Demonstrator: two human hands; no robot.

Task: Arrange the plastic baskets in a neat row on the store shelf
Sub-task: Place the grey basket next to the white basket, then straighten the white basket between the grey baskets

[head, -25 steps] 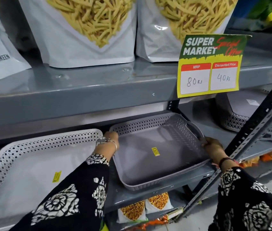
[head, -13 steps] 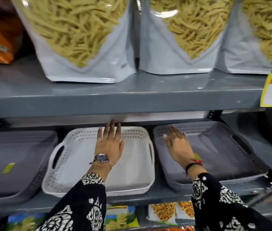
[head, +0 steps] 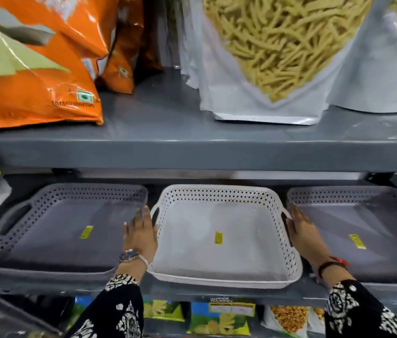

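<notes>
Looking down from the head view: we see three plastic baskets side by side on the lower shelf (head: 192, 292), below the upper shelf (head: 192, 152).
White basket (head: 224, 237): it sits in the middle of the row, upright, with a yellow sticker (head: 218, 237) on its floor and its front rim near the shelf edge.
Left grey basket (head: 61, 230): it stands just beside the white one, with a narrow gap between their rims.
Right grey basket (head: 363, 230): it stands just beside the white one on the other side and runs out of view at the right.
Left hand (head: 141, 234): we have it flat against the white basket's left wall by the handle cutout, fingers (head: 143, 215) stretched out and together, gripping nothing; a wristwatch (head: 129, 255) is on the wrist.
Right hand (head: 305, 236): we have it pressed flat to the white basket's right wall, fingers extended, closed around nothing.
Upper shelf goods: orange snack bags (head: 34, 69) on the left, white pouches of yellow sticks (head: 265, 57) on the right.
Below the baskets: more snack packets (head: 219, 320), partly hidden.
</notes>
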